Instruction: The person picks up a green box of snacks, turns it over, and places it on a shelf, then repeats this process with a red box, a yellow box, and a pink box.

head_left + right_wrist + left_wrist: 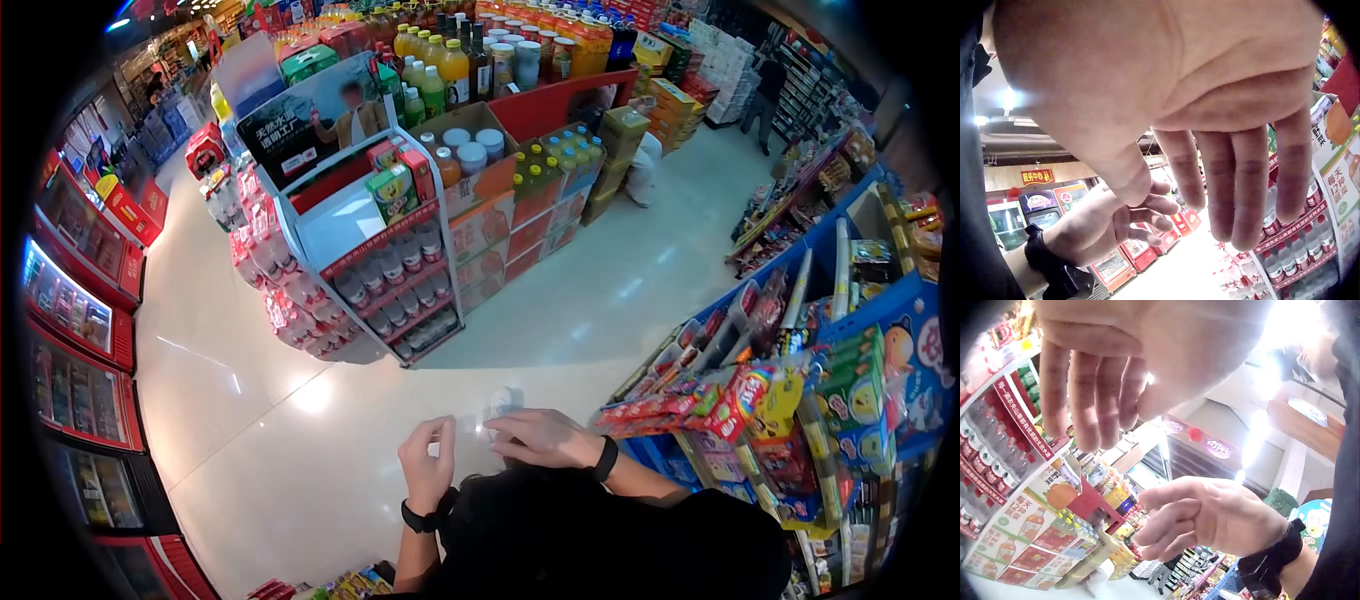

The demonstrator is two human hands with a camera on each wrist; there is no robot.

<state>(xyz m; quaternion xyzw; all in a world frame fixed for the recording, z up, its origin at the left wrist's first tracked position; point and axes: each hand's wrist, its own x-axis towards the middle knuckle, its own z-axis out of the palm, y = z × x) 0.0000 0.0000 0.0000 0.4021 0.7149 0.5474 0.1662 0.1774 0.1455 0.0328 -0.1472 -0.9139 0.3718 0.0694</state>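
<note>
Both hands are raised in front of the body with nothing in them, a black band on each wrist. My left hand [428, 468] has its fingers bent loosely toward the right one. The left wrist view shows its palm [1172, 356] and hanging fingers [1085, 403]. Facing it across a small gap is my right hand [550, 438], its fingers pointing left. In the right wrist view those fingers [1235, 187] hang long and relaxed. A small pale shape [500, 402] shows just beyond the right fingertips in the head view; its kind is unclear.
Ahead stands a rack [390, 270] of red-capped water bottles, beside stacked drink cartons [540, 210]. Snack shelves [760, 400] rise close on the right. Red coolers [80, 350] line the left side, across a pale tiled floor [250, 440]. A person [768, 90] stands down the far aisle.
</note>
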